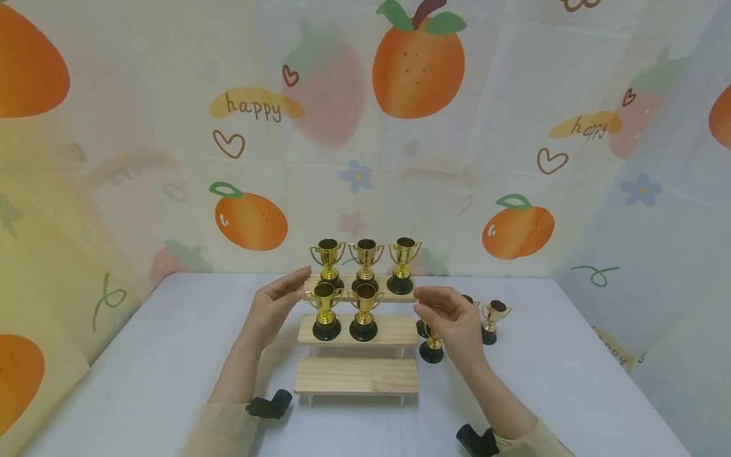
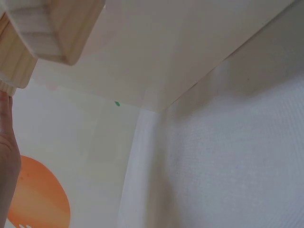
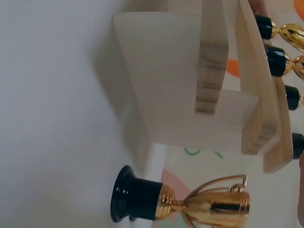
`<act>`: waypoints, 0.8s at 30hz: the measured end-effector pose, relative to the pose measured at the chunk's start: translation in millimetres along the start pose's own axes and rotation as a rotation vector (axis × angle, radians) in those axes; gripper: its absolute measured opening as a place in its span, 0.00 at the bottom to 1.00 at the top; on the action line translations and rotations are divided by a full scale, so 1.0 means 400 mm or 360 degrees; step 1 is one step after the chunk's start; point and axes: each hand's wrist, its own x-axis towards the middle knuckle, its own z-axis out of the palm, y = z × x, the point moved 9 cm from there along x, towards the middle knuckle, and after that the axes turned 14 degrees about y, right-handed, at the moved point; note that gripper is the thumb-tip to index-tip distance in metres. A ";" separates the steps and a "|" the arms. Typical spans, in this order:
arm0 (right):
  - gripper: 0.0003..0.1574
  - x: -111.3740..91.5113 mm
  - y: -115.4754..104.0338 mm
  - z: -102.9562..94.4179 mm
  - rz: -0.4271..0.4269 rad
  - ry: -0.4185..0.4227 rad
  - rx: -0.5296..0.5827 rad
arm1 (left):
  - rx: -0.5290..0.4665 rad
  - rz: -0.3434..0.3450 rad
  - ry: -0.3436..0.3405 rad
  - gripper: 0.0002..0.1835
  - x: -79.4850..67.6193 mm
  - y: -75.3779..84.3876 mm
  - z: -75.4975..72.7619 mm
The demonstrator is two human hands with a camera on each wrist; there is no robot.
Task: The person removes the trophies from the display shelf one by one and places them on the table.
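A three-tier wooden display stand (image 1: 356,376) is between my two hands. Three small gold trophy cups (image 1: 402,254) with black bases line its top tier, and two more trophies (image 1: 325,301) are on the left and middle of the middle tier. My left hand (image 1: 273,311) has its fingers extended at the left end of the top board; in the left wrist view the fingertips (image 2: 4,102) meet a board's end. At the right end, my right hand (image 1: 459,324) has loosely bent fingers and partly hides trophies behind it.
Right of the stand, several trophies stand on the white table (image 1: 171,355), including one beside the lower arm (image 1: 432,352) and one farther right (image 1: 492,320). A printed cloth backdrop (image 1: 354,190) rises behind the table. Black wrist devices (image 1: 271,405) are on both forearms.
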 end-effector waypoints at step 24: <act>0.25 -0.008 0.000 0.125 0.0067 -0.0173 0.0011 | -0.0013 -0.0013 0.0001 0.27 0.000 -0.003 0.000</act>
